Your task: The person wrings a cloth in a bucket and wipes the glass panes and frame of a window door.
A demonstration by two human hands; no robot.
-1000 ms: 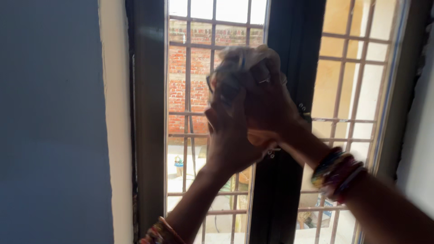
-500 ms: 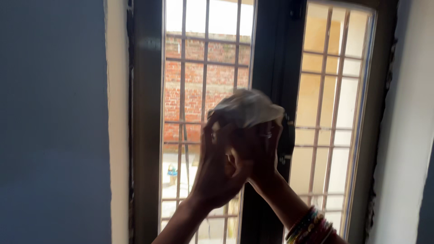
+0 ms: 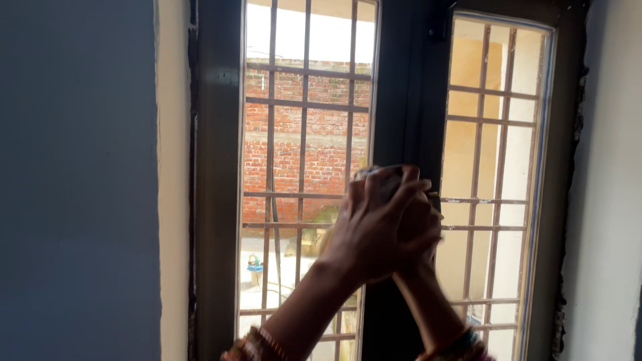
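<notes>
Both my hands are raised together in front of a dark-framed window. My left hand wraps over my right hand, and the two are clasped around a crumpled pale cloth, of which only a small part shows above the fingers. The hands sit before the window's dark middle post, at about the height of its latch. Coloured bangles ring both wrists at the bottom edge.
Metal grille bars cover both panes. A red brick wall and a sunlit yard lie outside the left pane; a yellowish wall shows through the right pane. A blue-grey wall stands left, a pale wall at right.
My clasped hands have dropped from the upper part of the window to mid-height, and the cloth, earlier bunched above the fingers, is now mostly hidden inside them. The view has tilted upward.
</notes>
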